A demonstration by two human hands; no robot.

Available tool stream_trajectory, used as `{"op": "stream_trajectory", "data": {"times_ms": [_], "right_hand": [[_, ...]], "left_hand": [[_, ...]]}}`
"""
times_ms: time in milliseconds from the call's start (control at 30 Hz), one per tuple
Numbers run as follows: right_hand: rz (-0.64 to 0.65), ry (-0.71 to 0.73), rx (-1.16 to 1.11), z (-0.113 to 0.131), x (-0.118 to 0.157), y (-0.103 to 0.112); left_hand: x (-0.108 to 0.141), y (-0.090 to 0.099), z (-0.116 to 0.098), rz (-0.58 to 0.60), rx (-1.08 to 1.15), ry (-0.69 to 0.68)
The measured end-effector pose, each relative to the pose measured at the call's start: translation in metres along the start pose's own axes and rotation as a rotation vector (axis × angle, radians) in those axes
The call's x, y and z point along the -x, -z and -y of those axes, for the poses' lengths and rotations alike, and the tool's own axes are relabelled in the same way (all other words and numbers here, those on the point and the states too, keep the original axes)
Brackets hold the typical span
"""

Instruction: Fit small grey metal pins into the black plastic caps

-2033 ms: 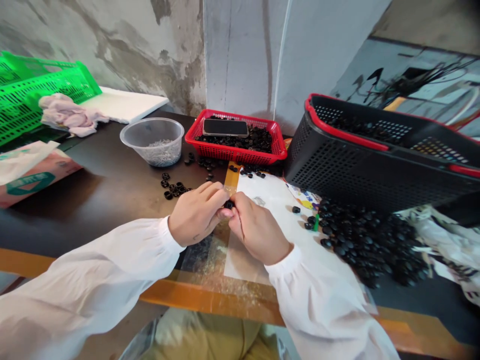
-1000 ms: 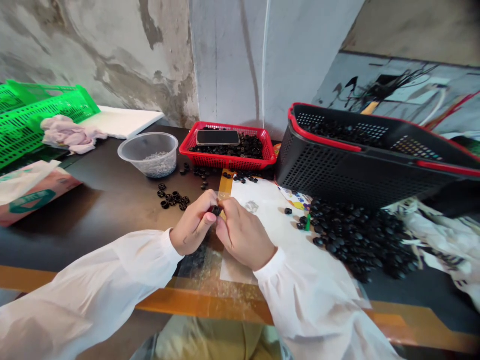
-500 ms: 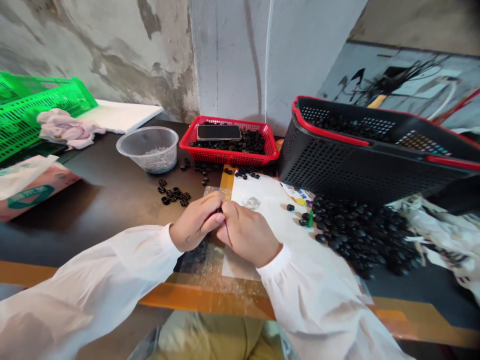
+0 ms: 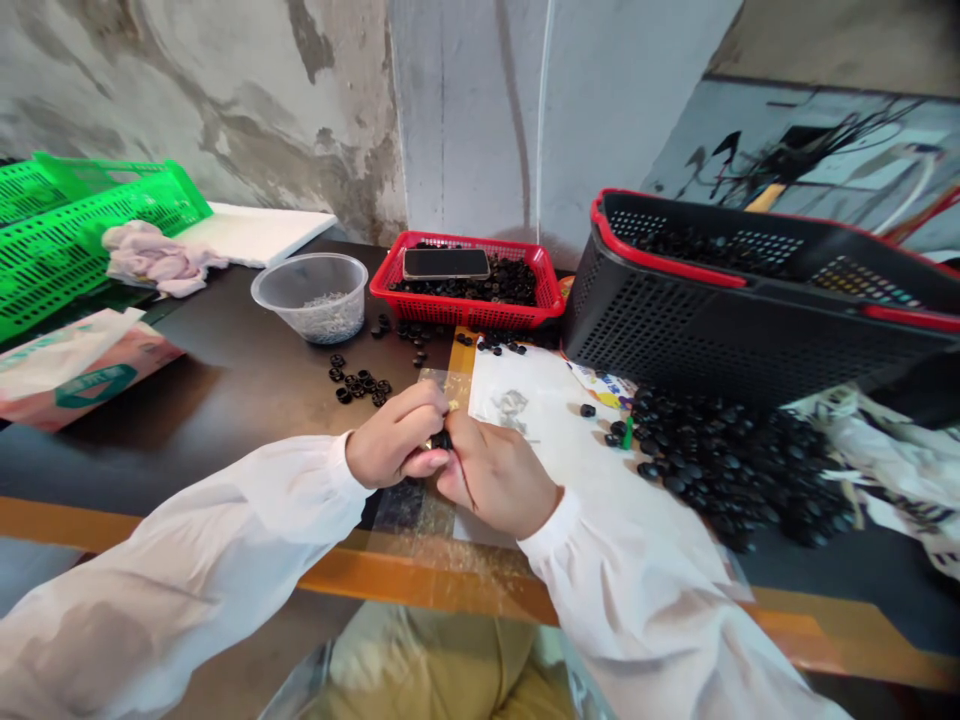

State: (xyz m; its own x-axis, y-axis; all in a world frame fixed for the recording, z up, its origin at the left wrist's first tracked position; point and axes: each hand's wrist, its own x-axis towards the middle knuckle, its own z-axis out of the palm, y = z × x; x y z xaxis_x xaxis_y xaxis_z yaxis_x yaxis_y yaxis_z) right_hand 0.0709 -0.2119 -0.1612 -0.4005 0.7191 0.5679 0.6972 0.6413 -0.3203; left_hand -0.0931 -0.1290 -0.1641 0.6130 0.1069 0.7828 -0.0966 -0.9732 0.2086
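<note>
My left hand and my right hand meet above the table, fingertips together, pinching a small black ring-shaped part. Part of it is hidden by my fingers. Under my right hand lies a white paper sheet, and a strip of clear film lies just beyond my fingers. A large heap of similar black parts spreads to the right of my right hand. A small cluster of them lies to the left, beyond my left hand.
A red basket holds black parts, with a phone on top. A black basket with a red rim stands right. Also present: a plastic cup of metal bits, a green crate, a cloth and a tissue box.
The black part shows again between my fingertips after being hidden by my hands half a second ago. My hands have shifted slightly, and the view has moved a little.
</note>
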Motion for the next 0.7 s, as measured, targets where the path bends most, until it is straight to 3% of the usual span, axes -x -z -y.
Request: {"op": "stream_trajectory", "data": {"times_ms": [233, 467, 567, 700], "right_hand": [[0.048, -0.011, -0.113, -0.004, -0.004, 0.008], [0.118, -0.142, -0.216, -0.002, -0.004, 0.008], [0.119, -0.227, -0.372, 0.001, -0.004, 0.006], [0.247, -0.401, -0.753, 0.006, -0.001, 0.001]], "left_hand": [[0.002, 0.002, 0.006, 0.006, -0.062, -0.025], [-0.005, 0.008, 0.007, 0.073, -0.225, -0.139], [-0.008, 0.01, 0.008, 0.058, -0.281, -0.192], [-0.007, 0.011, 0.01, 0.049, -0.31, -0.24]]}}
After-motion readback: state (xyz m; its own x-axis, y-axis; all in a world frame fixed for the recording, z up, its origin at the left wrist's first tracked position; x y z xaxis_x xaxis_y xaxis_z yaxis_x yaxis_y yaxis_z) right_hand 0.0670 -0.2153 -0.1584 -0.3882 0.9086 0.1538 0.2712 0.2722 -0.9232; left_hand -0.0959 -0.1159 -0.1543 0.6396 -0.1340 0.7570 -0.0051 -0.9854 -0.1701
